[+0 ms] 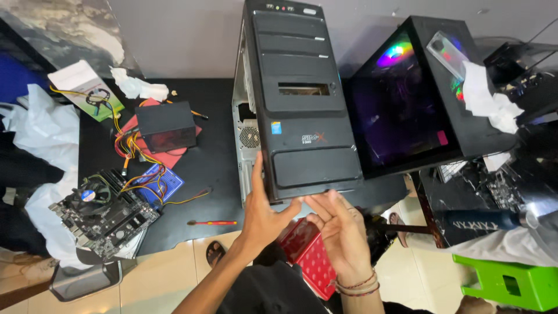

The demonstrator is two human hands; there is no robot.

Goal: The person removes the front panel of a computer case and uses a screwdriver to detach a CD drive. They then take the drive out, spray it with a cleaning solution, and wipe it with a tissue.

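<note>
Closest to me, at six o'clock, is my own dark shirt, and just above it a red box with a white dot pattern (pixel 306 256) wedged between my forearms. My right hand (pixel 342 228) rises at about five o'clock, palm turned towards me, fingers loosely spread and holding nothing; its fingertips touch the lower front edge of the black tower case (pixel 305 99). My left hand (pixel 263 212) comes up beside it, open wide, the index finger stretched along the case's left front corner and the thumb reaching across to meet my right fingertips under the bezel. Neither hand is closed around anything.

The black tower case stands at twelve o'clock on the black table (pixel 215 157), its front panel facing me and its open metal side turned to nine o'clock. Just beside it at two o'clock sits a second case with a glass panel (pixel 401 99), glowing with coloured light, white crumpled cloth (pixel 485 96) draped on its top.

At nine o'clock lies a bare motherboard with a cooler fan (pixel 104 212). Above it at ten o'clock a black power supply (pixel 165 125) trails yellow and orange wires. A red-handled screwdriver (pixel 212 222) lies near the table's front edge at eight o'clock. A green plastic stool (pixel 511 282) stands at four o'clock.
</note>
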